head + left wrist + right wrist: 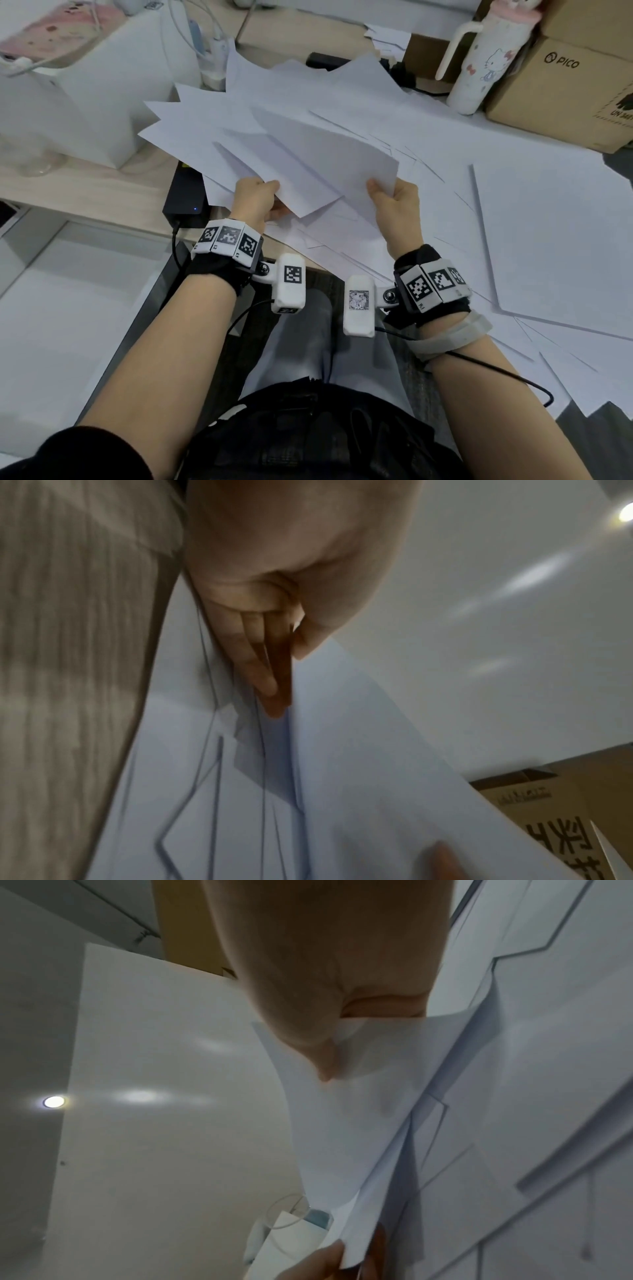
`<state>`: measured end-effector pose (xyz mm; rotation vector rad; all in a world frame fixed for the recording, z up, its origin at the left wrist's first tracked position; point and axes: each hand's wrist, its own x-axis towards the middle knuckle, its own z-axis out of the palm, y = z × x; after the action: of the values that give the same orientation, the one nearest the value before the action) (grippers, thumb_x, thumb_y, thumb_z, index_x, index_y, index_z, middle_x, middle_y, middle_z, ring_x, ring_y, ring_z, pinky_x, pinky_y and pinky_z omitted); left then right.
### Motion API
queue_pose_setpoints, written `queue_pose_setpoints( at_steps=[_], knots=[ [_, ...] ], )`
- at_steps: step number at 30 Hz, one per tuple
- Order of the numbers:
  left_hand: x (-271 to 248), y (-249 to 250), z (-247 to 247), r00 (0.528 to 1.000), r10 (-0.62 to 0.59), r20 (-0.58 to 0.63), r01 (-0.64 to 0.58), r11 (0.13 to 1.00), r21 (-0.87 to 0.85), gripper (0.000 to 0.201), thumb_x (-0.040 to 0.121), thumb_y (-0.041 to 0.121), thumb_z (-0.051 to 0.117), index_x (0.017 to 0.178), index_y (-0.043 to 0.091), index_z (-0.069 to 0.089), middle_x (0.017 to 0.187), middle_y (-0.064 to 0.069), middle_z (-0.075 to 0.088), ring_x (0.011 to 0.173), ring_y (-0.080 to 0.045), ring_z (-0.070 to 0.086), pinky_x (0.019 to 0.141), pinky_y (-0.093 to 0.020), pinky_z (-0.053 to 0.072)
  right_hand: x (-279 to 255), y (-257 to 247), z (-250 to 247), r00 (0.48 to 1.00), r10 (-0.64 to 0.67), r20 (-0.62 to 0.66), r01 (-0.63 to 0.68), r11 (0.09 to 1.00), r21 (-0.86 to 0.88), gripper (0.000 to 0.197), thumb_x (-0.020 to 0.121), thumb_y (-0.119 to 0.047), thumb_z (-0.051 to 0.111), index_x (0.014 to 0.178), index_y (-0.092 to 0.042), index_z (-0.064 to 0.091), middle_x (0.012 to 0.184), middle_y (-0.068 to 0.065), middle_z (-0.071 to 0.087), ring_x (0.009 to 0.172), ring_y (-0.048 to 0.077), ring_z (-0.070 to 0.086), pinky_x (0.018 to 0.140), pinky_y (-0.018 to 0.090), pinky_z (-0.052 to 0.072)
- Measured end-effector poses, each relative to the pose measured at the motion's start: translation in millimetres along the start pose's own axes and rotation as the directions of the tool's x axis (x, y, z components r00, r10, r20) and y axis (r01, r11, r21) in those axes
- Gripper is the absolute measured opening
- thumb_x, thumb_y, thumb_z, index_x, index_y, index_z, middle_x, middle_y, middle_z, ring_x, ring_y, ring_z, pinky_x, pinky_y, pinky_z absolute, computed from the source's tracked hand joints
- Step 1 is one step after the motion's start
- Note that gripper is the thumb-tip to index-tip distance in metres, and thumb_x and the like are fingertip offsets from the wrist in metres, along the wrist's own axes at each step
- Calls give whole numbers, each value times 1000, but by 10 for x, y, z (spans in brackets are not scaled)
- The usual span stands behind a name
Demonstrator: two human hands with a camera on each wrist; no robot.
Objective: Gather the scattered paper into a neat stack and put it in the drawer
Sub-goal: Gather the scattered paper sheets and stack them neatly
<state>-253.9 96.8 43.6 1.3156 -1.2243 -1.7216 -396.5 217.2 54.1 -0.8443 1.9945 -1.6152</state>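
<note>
A wooden desk (102, 192) is seen covered across its middle and right side by loose white sheets (548, 246) lying overlapped at many angles, some hanging over the near edge. Above them a fanned, uneven bundle of paper (308, 154) is held raised off the desk, its corners splayed toward the left and far side. A cardboard box (561, 89) is set at the far right corner, with a white cartoon-printed bottle (479, 68) standing just beside it on its left. A white box (102, 102) is placed at the far left, and a black device (186, 202) with a small blue light lies at the near edge, partly under the bundle. The bundle's near left edge is pinched by the left hand (255, 202), thumb on top and fingers (270, 669) underneath, as the left wrist view shows. Its near right corner is pinched by the right hand (399, 209), thumb laid over the top sheet. A drawer cannot be made out.
</note>
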Motion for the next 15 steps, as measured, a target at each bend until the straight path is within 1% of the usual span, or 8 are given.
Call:
queue_pose_setpoints(
  at_steps=[1,3,5,8,10,12,13,15],
  knots=[
    [-4,-2,8,1000,10,7,-10,1000,14,20,93,-1,48,75,5,51,80,-13,61,70,-25,64,48,-25,56,9,-15,-8,999,-4,-51,5,1000,18,21,95,-10,52,86,7,61,82,18,64,77,20,56,72,35,47],
    [-54,17,10,998,21,58,-24,998,63,16,90,-3,54,76,5,54,79,-11,64,62,-19,67,49,-21,55,14,-79,-22,992,-6,-128,13,999,52,16,95,-9,50,87,-6,63,83,7,65,80,18,59,77,32,50],
    [-140,42,9,979,-3,206,-35,983,181,10,86,-1,63,80,6,60,80,-8,68,55,-12,68,51,-18,54,24,-140,-25,989,-13,-145,24,997,72,16,97,-8,47,91,-12,62,83,-1,63,82,15,59,79,27,50],
    [-258,68,6,904,-100,416,-47,943,329,10,83,11,71,91,9,66,87,-5,73,71,-15,72,61,-21,57,51,-171,8,996,-28,-83,31,999,42,18,97,-8,46,98,-3,64,88,5,63,83,17,57,77,27,47],
    [-206,52,-5,933,-61,356,-28,971,239,27,82,21,73,104,9,65,95,-6,73,79,-20,71,68,-26,59,52,-152,32,1000,-15,-18,16,1000,26,21,97,-8,46,101,2,64,90,8,63,82,18,56,75,28,47],
    [-112,60,-39,991,-1,137,-1,1000,18,38,84,28,72,113,6,60,101,-10,70,82,-23,69,66,-30,60,36,-126,35,1000,5,29,-5,1000,10,22,97,-7,45,103,4,63,90,8,61,80,18,55,72,28,45],
    [-79,72,-65,999,21,32,-19,997,-79,32,87,27,68,110,7,58,98,-9,67,81,-22,68,61,-28,59,30,-113,30,999,10,43,-10,1000,2,22,97,-7,45,103,5,62,89,8,60,80,18,54,72,28,44],
    [-46,117,-112,996,55,-76,-67,985,-159,6,93,17,57,91,12,56,83,-5,61,70,-19,63,54,-23,56,28,-90,21,998,16,58,-16,1000,-14,22,97,-7,45,103,5,63,89,8,60,81,18,54,73,28,44]
  ],
)
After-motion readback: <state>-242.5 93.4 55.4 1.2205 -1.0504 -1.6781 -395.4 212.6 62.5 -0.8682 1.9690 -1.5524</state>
